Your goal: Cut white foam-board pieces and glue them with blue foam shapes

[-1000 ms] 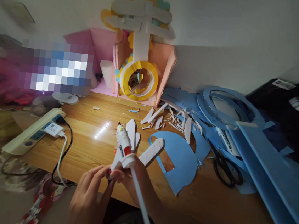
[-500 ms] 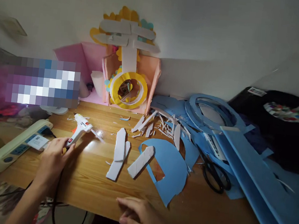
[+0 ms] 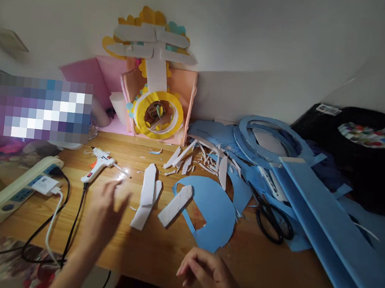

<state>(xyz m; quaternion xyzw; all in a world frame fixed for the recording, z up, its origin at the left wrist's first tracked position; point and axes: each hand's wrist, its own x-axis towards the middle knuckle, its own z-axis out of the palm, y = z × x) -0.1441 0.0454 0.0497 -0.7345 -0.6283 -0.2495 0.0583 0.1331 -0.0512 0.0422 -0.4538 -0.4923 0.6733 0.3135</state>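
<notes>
My left hand [image 3: 106, 210] hovers over the table, blurred, its thumb apart from the fingers and nothing in it. Behind it lies a white hot glue gun [image 3: 99, 164] with a glue stick poking out of its back. My right hand [image 3: 204, 271] is near the front edge, fingers half curled, with nothing visible in it. Just beyond it lies a blue foam sheet [image 3: 218, 211] with cut-outs. One white foam strip [image 3: 175, 205] overlaps that sheet's left side, and two overlapping white strips [image 3: 148, 190] lie to the left.
A power strip [image 3: 15, 189] with a white charger and cables lies at left. Behind stand a peach box [image 3: 188, 102] and a yellow ring [image 3: 140, 118]. White scraps [image 3: 211, 157], black-handled scissors [image 3: 273, 223], blue rings [image 3: 244, 140] and a long blue foam piece [image 3: 328, 227] fill the right.
My left hand has let go of the glue gun and moved right, leaving the gun on the table. My right hand has shifted right, its fingers more curled. The view has shifted slightly.
</notes>
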